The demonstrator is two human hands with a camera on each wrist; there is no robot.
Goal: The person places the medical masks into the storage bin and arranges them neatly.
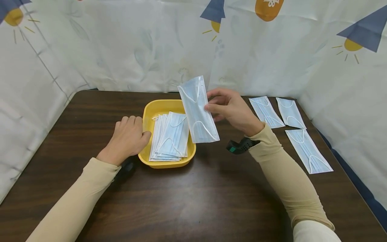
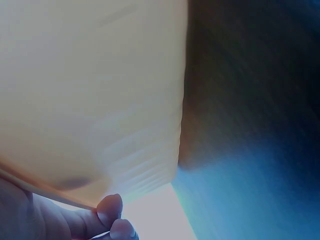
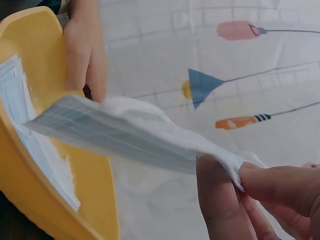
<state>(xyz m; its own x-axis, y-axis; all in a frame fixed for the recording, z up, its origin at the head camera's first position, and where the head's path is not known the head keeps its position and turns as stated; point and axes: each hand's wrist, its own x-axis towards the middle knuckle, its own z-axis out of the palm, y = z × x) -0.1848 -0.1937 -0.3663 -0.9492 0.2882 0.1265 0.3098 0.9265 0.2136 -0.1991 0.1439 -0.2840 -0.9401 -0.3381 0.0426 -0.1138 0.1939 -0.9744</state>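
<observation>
Right hand [image 1: 231, 109]: one face mask [image 1: 198, 111] is pinched at its long edge between thumb and fingertips and held tilted above the yellow tray [image 1: 151, 112]. Left hand [image 1: 128, 137]: fingers are loosely curled, resting against the tray's left rim. A mask stack [image 1: 170, 137] lies inside. Three laid-out masks [image 1: 308, 151] are seen on the bench [image 1: 193, 201], right side.

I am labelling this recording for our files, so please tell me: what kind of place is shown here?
Probably a staged indoor work corner: a dark wooden table, printed fabric sheets hung round it, and face masks laid out beside a yellow tray.
</observation>
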